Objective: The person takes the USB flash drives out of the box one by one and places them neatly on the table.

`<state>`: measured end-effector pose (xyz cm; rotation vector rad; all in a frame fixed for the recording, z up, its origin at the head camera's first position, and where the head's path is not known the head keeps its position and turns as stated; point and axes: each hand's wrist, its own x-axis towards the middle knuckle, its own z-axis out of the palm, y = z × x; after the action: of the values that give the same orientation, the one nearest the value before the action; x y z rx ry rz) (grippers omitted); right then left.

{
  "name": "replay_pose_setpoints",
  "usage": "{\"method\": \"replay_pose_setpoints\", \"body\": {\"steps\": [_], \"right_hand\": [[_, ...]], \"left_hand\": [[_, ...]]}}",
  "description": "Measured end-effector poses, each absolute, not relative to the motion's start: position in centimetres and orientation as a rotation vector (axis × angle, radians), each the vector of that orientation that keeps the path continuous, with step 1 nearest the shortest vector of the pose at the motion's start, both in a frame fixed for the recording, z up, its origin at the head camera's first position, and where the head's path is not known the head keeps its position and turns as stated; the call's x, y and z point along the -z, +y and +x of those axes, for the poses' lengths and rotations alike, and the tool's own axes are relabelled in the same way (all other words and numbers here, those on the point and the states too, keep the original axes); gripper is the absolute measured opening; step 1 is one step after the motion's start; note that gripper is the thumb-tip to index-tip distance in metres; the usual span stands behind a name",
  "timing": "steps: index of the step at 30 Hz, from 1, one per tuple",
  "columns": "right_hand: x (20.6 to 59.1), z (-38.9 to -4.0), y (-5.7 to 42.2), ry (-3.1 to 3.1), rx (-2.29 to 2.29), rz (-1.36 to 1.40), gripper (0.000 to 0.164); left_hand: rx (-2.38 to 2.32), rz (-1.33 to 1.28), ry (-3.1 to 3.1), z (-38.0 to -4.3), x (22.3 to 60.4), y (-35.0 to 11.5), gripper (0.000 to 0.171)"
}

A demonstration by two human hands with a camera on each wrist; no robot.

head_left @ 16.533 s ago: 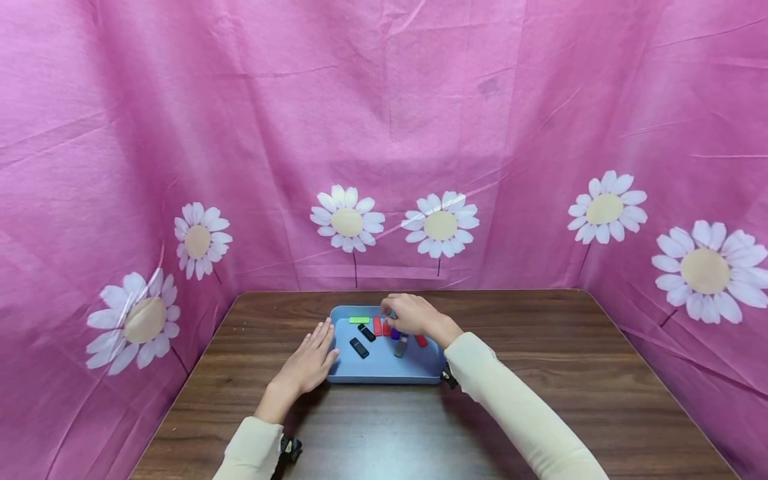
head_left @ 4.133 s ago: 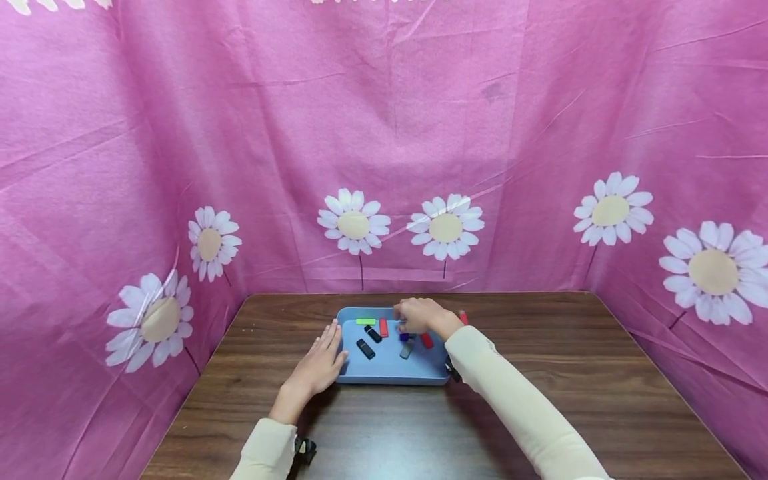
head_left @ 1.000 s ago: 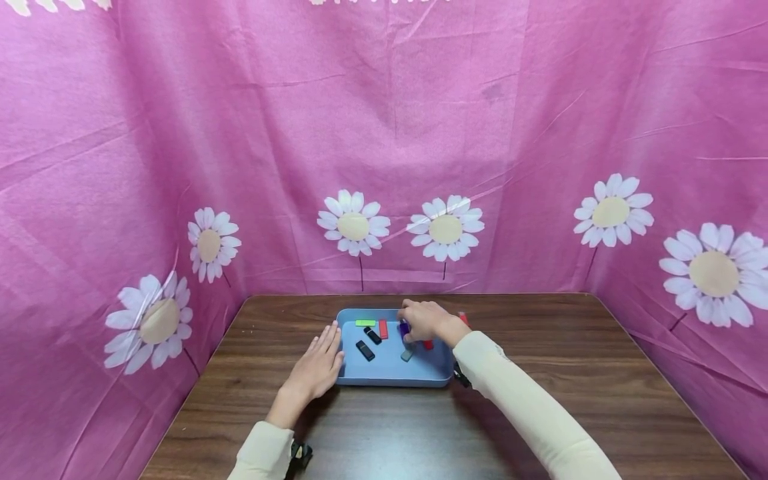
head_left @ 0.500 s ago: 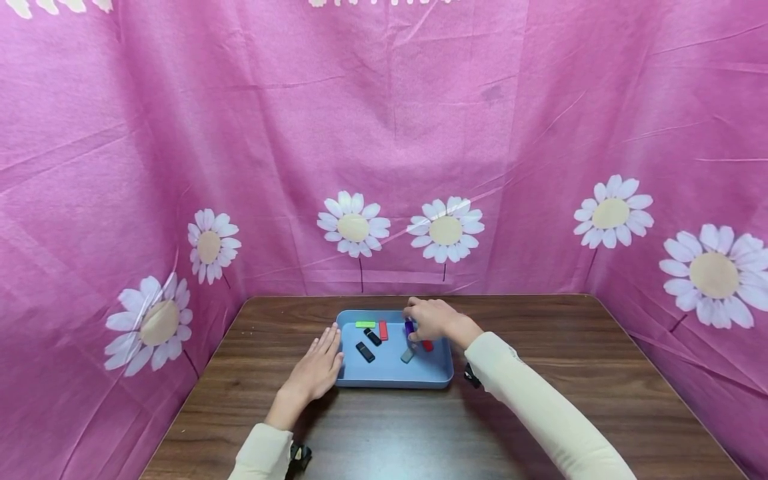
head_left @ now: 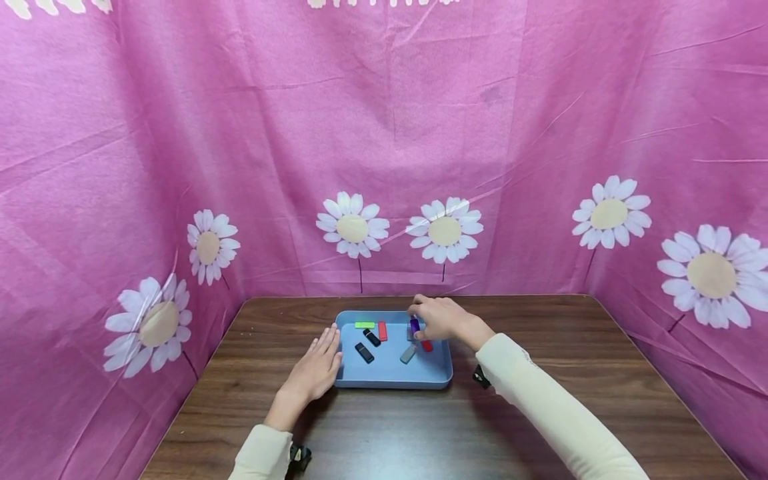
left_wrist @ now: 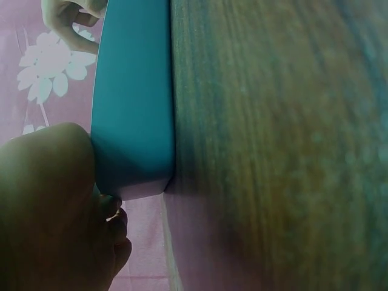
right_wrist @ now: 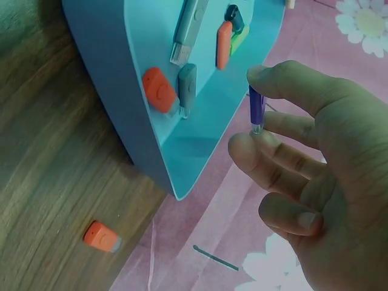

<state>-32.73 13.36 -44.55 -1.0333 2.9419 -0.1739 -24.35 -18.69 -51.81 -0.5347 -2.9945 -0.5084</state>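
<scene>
My right hand (head_left: 447, 320) pinches a purple USB stick (right_wrist: 257, 109) between thumb and fingertips, above the right back part of a blue tray (head_left: 393, 384). In the right wrist view its metal plug points toward the fingers. My left hand (head_left: 315, 363) lies with straight fingers along the tray's left rim. In the tray are two black USB sticks (head_left: 364, 353), a green one (head_left: 364, 325), a red one (head_left: 383, 331) and a grey one (head_left: 408, 354). Near my right hand lie another red stick (head_left: 427, 346) and a second grey one (right_wrist: 187, 85).
A further red USB stick (right_wrist: 102, 236) lies on the wooden table (head_left: 540, 373) outside the tray, seen in the right wrist view; my right hand and arm hide it in the head view. A pink curtain (head_left: 384, 133) with daisies closes off the back and sides.
Over the last second my right hand has moved right and lifted the purple stick. Since the oldest frame, a red stick has gone from the tray to the table. The left hand stays at the rim.
</scene>
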Motion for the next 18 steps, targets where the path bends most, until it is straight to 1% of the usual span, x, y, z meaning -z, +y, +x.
{"method": "replay_pose_setpoints", "body": {"steps": [11,18], "right_hand": [[43.4,-33.0,15.1,2.977,0.157,-1.013,0.052],[43.1,-33.2,16.3,3.008,0.144,-1.026,0.05]], "left_hand": [[0.485,-0.541,-2.969,-24.2,51.8,-18.7,0.056],[0.472,-0.529,-2.976,-24.1,51.9,-18.7,0.056]]}}
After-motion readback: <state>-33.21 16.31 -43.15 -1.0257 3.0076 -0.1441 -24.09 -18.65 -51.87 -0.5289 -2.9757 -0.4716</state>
